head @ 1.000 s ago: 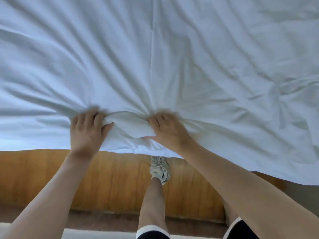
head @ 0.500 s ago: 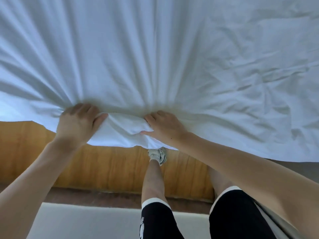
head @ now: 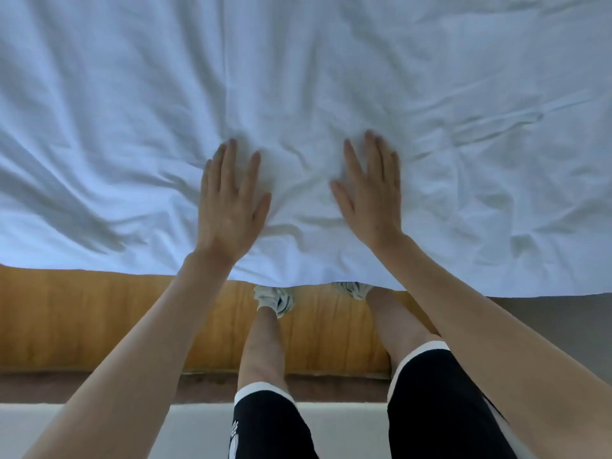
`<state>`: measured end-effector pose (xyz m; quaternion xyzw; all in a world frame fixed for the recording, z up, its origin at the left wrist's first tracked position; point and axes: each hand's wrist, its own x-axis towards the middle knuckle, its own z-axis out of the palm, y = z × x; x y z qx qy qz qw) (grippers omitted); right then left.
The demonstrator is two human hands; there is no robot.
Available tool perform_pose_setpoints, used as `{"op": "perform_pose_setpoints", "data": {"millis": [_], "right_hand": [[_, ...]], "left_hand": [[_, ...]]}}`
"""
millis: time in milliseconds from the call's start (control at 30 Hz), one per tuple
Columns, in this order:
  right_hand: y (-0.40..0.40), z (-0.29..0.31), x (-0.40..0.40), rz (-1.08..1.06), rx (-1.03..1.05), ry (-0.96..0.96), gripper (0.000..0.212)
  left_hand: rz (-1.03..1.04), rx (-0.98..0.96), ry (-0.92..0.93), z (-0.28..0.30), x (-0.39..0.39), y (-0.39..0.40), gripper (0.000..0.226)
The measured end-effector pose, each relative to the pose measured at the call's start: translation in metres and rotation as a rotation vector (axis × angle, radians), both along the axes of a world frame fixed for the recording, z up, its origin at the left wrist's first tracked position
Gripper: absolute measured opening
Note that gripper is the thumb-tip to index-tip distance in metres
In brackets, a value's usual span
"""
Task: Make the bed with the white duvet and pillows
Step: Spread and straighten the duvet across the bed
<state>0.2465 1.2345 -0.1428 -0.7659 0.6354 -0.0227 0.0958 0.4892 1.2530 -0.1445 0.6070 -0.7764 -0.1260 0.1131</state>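
Observation:
The white duvet [head: 331, 77] fills the upper two thirds of the head view, creased and spread over the bed, its near hem hanging over the bed's side. My left hand [head: 230, 203] lies flat on the duvet near that hem, fingers straight and spread. My right hand [head: 369, 190] lies flat on it too, a hand's width to the right, fingers straight. A bunch of wrinkles sits between the two hands. No pillows are in view.
The bed's wooden side panel [head: 82, 319] runs below the duvet hem. My legs in black shorts and pale shoes [head: 275, 298] stand against it. A brown floor strip [head: 99, 387] and a pale mat [head: 116, 432] lie nearest me.
Both hands have let go of the bunched duvet edge they gripped and now press flat on top of it, farther onto the bed. The duvet's taut pull lines have slackened.

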Motion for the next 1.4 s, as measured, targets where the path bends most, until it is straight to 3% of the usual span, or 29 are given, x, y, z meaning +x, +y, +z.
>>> {"op": "perform_pose_setpoints", "data": {"millis": [133, 267, 333, 467, 567, 733, 900, 1000, 1067, 1133, 1233, 1333, 1400], "right_hand": [[0.028, -0.014, -0.106, -0.201, 0.132, 0.116, 0.059], [0.075, -0.029, -0.156, -0.062, 0.212, 0.145, 0.058], [0.073, -0.027, -0.158, -0.035, 0.184, 0.081, 0.056], [0.046, -0.006, -0.189, 0.018, 0.118, -0.034, 0.050], [-0.011, 0.012, -0.255, -0.068, -0.041, -0.010, 0.053], [-0.077, 0.003, -0.434, -0.229, -0.112, 0.190, 0.051], [0.022, -0.020, -0.554, -0.321, 0.074, 0.245, 0.052], [0.053, -0.019, -0.571, -0.365, 0.180, 0.197, 0.054], [0.048, -0.012, -0.571, -0.347, 0.156, 0.134, 0.051], [0.030, 0.004, -0.564, -0.372, 0.035, 0.019, 0.043], [-0.034, 0.033, -0.542, -0.307, -0.211, -0.086, 0.035], [-0.145, 0.067, -0.507, -0.147, -0.417, -0.134, 0.036], [-0.227, 0.092, -0.487, -0.150, -0.511, -0.122, 0.039]], "left_hand": [[-0.119, 0.094, 0.018, -0.016, -0.100, -0.002, 0.057], [-0.534, 0.175, -0.080, -0.036, -0.182, 0.049, 0.067], [-0.640, 0.205, -0.104, -0.037, -0.210, 0.070, 0.069], [-0.450, 0.237, 0.118, -0.016, -0.263, 0.063, 0.069], [-0.318, 0.069, 0.226, 0.002, -0.325, 0.010, 0.057], [-0.258, -0.049, 0.123, 0.000, -0.470, -0.112, 0.055], [-0.447, 0.105, -0.015, -0.040, -0.579, -0.087, 0.072], [-0.791, 0.109, 0.000, -0.039, -0.615, -0.048, 0.068], [-0.906, 0.133, -0.013, -0.031, -0.622, -0.034, 0.062], [-0.844, 0.196, 0.018, -0.019, -0.619, -0.033, 0.059], [-0.579, 0.218, 0.136, -0.007, -0.604, -0.061, 0.053], [-0.465, 0.116, 0.175, 0.007, -0.576, -0.125, 0.048], [-0.404, 0.009, 0.179, 0.020, -0.560, -0.181, 0.045]]}}
